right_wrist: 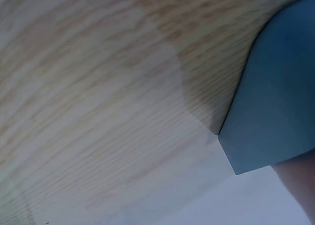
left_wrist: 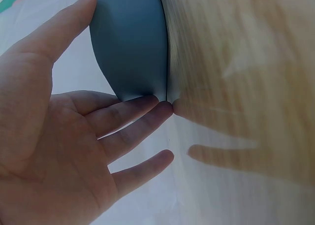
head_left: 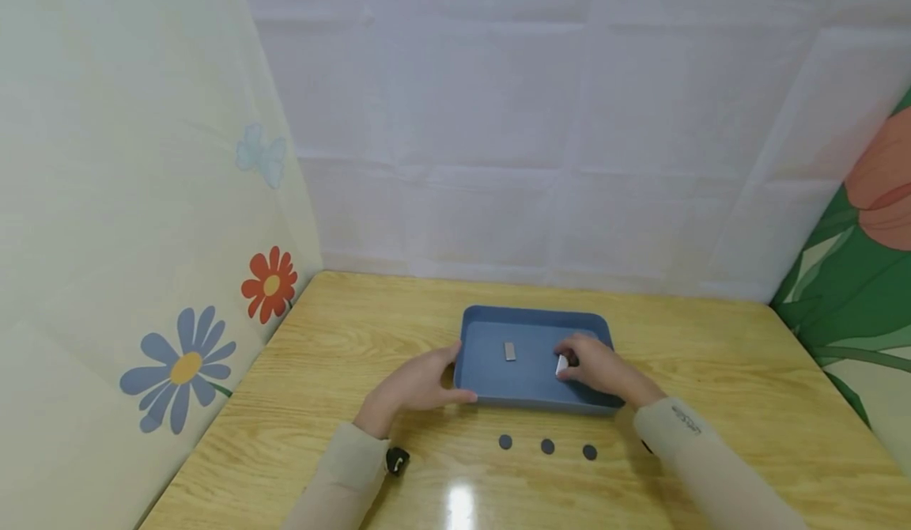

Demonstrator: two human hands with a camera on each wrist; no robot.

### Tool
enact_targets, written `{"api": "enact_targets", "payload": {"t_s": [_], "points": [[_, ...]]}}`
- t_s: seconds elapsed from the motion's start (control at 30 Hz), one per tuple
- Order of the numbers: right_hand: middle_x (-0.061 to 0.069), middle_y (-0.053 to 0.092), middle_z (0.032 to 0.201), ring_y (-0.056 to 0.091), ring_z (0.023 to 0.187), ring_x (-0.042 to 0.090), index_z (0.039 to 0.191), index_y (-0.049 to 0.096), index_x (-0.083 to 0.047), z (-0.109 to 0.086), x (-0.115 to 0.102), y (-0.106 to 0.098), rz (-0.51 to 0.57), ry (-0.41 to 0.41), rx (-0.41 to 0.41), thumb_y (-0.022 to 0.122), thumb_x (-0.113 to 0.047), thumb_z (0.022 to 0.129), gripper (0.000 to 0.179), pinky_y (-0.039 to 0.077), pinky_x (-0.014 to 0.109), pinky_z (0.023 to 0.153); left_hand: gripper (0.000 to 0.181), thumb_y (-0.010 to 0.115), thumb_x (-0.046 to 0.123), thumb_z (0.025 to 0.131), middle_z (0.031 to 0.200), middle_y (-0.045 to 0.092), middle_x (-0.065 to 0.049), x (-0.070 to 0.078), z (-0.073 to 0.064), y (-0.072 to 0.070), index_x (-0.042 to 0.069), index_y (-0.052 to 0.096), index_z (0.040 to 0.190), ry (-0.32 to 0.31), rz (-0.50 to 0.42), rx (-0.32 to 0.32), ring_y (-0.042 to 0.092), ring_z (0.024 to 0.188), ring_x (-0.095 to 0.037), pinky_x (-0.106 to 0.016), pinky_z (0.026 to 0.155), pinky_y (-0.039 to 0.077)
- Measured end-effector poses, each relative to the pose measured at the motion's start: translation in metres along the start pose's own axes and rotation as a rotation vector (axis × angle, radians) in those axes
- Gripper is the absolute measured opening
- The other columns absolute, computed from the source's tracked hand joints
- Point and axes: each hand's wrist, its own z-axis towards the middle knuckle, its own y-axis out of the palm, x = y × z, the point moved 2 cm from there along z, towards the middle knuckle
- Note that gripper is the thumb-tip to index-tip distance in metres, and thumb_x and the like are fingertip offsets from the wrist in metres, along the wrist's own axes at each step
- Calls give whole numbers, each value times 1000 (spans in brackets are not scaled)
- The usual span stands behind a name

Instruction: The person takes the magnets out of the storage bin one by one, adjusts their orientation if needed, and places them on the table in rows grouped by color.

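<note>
A shallow blue tray [head_left: 491,380] stands on the wooden table. My left hand [head_left: 420,380] is at its left end, thumb by the front corner and fingers spread along the side. In the left wrist view, fairly straight fingertips touch the tray's outer wall [left_wrist: 130,48]. My right hand [head_left: 601,366] reaches over the right side into the tray and pinches a small, flat, silvery-white piece [head_left: 561,365]. Another small silvery rectangular piece [head_left: 509,351] lies on the tray floor, left of it. The right wrist view catches the tray's outer wall [right_wrist: 275,97], but not the pinching fingertips.
Three small dark round discs [head_left: 547,446] lie in a row on the table [head_left: 377,316] before the tray. A white sheet [head_left: 484,119] hangs behind the table. Flower-printed sheets flank it. A small black object [head_left: 397,460] is at the left cuff.
</note>
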Motion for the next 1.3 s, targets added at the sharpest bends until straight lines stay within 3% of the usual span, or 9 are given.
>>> {"api": "enact_targets", "payload": {"t_s": [0.23, 0.6, 0.87, 1.03, 1.3], "points": [[6, 62, 93, 54, 81, 13, 101, 74, -6, 0, 7, -1, 38, -35, 49, 84, -14, 86, 20, 50, 29, 70, 107, 75, 56, 90, 164, 38, -20, -2, 1, 1, -5, 23, 161, 3, -2, -2, 43, 150, -34, -48, 122, 42], [9, 71, 100, 66, 87, 14, 110, 75, 0, -4, 10, -12, 24, -11, -3, 76, -2, 90, 20, 59, 32, 74, 106, 76, 55, 90, 165, 36, -19, -2, 1, 0, -5, 25, 161, -11, 2, 2, 42, 151, -34, -48, 122, 42], [1, 68, 91, 55, 79, 9, 110, 78, -3, -6, 11, -10, -38, -59, 0, 75, -7, 92, 18, 49, 23, 66, 105, 75, 54, 90, 165, 36, -19, -1, 1, 1, -5, 25, 161, -10, 7, 2, 42, 151, -34, -48, 122, 41], [-2, 66, 90, 53, 77, 6, 108, 78, -5, -7, 9, -6, -53, -104, 56, 75, -10, 93, 16, 48, 21, 65, 106, 75, 55, 90, 165, 36, -19, -1, 1, 1, -4, 24, 161, -11, 5, 1, 42, 151, -33, -48, 122, 42], [-3, 67, 93, 60, 78, 3, 105, 77, -11, -13, -2, -5, -121, -255, 232, 78, -11, 91, 14, 56, 21, 67, 107, 75, 56, 89, 165, 36, -19, -2, 1, 1, -4, 24, 161, -13, 1, 3, 43, 151, -34, -48, 122, 42]]}}
